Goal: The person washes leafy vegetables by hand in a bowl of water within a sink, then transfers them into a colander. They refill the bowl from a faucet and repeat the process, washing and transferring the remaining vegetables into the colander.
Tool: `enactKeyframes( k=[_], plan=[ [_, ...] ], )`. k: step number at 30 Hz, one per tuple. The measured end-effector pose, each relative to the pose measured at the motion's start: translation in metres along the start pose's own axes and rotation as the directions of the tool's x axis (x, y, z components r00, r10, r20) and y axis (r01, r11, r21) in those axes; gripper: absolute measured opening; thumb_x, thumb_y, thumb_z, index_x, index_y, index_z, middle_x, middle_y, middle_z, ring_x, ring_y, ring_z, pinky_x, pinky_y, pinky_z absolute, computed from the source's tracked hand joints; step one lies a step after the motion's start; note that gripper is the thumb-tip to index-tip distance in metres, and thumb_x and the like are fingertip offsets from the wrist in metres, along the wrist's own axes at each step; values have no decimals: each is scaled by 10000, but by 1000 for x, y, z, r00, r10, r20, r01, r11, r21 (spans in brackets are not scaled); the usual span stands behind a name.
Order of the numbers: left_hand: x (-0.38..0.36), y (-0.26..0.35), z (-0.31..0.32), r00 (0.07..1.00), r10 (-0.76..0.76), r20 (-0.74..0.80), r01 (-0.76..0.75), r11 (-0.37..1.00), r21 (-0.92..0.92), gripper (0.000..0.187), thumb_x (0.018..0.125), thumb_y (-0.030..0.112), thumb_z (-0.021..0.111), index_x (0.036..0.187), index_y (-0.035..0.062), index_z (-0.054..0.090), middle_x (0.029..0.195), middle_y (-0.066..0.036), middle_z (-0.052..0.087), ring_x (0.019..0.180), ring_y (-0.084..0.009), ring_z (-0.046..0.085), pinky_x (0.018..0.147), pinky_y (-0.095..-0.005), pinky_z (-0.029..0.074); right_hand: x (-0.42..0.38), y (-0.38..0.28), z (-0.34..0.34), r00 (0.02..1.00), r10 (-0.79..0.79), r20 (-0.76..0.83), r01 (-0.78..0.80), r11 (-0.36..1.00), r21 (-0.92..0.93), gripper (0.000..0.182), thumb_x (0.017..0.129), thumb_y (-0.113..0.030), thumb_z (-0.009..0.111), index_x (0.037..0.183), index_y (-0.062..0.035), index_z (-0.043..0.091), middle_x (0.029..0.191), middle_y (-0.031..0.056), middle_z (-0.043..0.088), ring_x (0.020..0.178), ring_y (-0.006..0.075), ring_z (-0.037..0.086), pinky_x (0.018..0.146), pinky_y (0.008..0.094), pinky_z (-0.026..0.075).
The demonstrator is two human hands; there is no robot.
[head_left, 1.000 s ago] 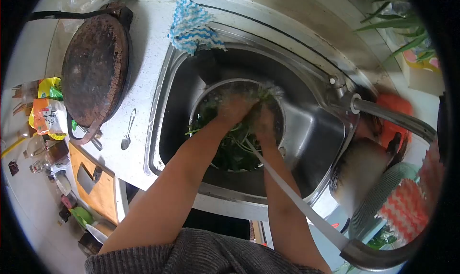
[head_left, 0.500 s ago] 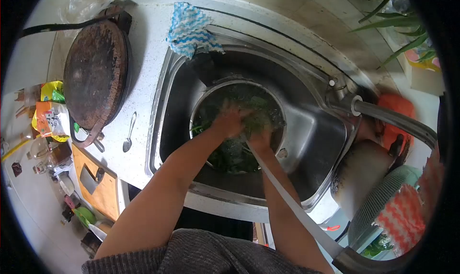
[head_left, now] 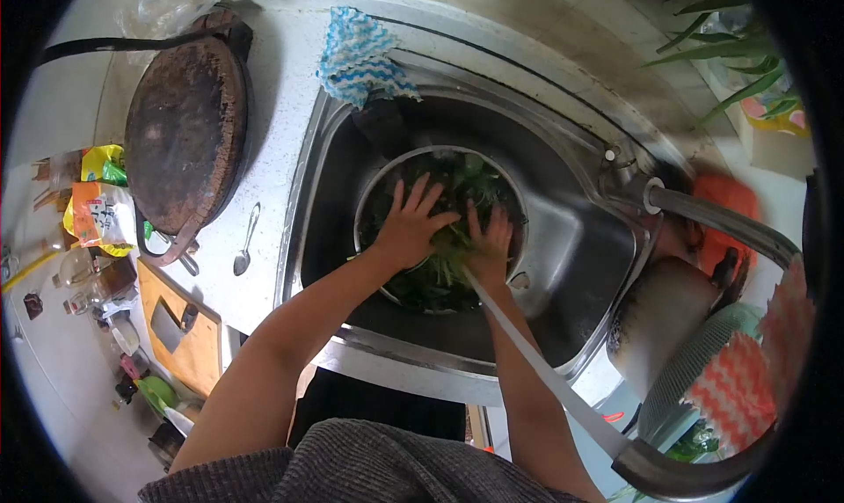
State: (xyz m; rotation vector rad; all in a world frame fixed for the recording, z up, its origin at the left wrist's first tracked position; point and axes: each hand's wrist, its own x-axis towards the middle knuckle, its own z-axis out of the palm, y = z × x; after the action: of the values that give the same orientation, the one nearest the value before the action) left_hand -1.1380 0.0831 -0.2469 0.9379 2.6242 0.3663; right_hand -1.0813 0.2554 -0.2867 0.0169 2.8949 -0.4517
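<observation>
A round metal basin [head_left: 362, 206] stands in the steel sink [head_left: 563, 230], filled with water and leafy greens [head_left: 431, 285]. My left hand [head_left: 411, 226] lies with spread fingers on the greens at the basin's left side. Just right of it, my right hand [head_left: 489, 244] rests on the greens, its fingers stretched out and slightly apart. Pale green stems show between the two hands. A stream of water from the faucet [head_left: 677, 477] at the lower right runs into the basin beside my right hand.
A round, rusty-looking pan [head_left: 185, 134] and a spoon [head_left: 247, 239] lie on the left counter. A cleaver [head_left: 165, 325] is on a wooden board [head_left: 198, 358]. A blue-striped cloth [head_left: 356, 54] hangs over the sink's back edge. A green strainer [head_left: 703, 371] stands at the right.
Both hands, blurred and close together before, are now spread flatter on the greens. My left hand has shifted slightly left. The view has moved a little.
</observation>
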Motion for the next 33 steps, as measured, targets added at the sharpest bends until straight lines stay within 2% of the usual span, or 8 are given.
enactKeyframes(
  k=[3,5,7,9,15,21,30,33],
  plan=[
    [8,-10,71,1000,5,-17,-5,1000,20,530,707,262,686,1212,229,529,1278,-176,460,1294,-341,278,1085,-540,109,5,18,48,997,-48,62,54,993,-105,618,715,-235,688,1262,-64,458,1332,142,398,1204,333,386,1002,438,344],
    [30,-18,62,922,14,386,-56,994,97,461,827,296,556,1247,117,488,1335,-210,373,1299,-374,258,1080,-552,130,8,32,91,964,194,184,-258,494,830,543,744,-222,653,1234,-59,484,1269,156,466,1134,314,466,957,443,394],
    [48,-21,45,839,-68,540,16,995,100,460,879,334,497,1240,49,484,1338,-232,354,1291,-381,267,1074,-540,162,19,31,90,960,127,249,-276,579,767,484,768,-215,628,1206,-50,507,1196,175,523,1063,304,529,904,445,436],
    [64,-15,25,842,-203,499,218,976,29,481,863,375,509,1192,25,516,1287,-240,403,1270,-362,304,1066,-504,203,37,16,47,941,-72,331,196,913,-359,440,785,-212,612,1180,-38,527,1113,199,572,991,303,575,844,443,472],
    [67,-8,14,842,-358,402,422,903,-80,388,776,345,622,1111,151,597,1168,-159,525,1102,-311,481,1005,-478,299,25,9,-10,953,243,182,-303,735,606,456,763,-215,635,1156,-8,533,1170,235,522,1075,337,522,901,470,412],
    [-2,-9,4,1000,-15,-16,14,998,-60,499,745,239,633,1230,238,515,1336,-159,399,1291,-367,269,1089,-513,151,-13,-3,-16,979,-195,-54,189,978,-90,593,736,-214,638,1274,-46,455,1241,213,457,1097,372,487,930,447,386],
    [39,-52,122,959,17,282,-6,999,-39,427,808,365,551,1133,89,576,1194,-237,495,1187,-386,399,1020,-517,268,31,20,48,723,25,691,203,948,-246,604,910,-389,458,1390,-63,289,1441,194,227,1321,347,230,1062,497,236],
    [70,-24,44,899,-222,378,244,970,-10,513,823,482,513,1005,12,611,1015,-218,592,976,-349,567,875,-477,421,48,-3,-14,805,207,555,-476,785,397,538,909,-280,479,1345,-3,329,1379,244,305,1268,385,298,1014,500,298]
  ],
)
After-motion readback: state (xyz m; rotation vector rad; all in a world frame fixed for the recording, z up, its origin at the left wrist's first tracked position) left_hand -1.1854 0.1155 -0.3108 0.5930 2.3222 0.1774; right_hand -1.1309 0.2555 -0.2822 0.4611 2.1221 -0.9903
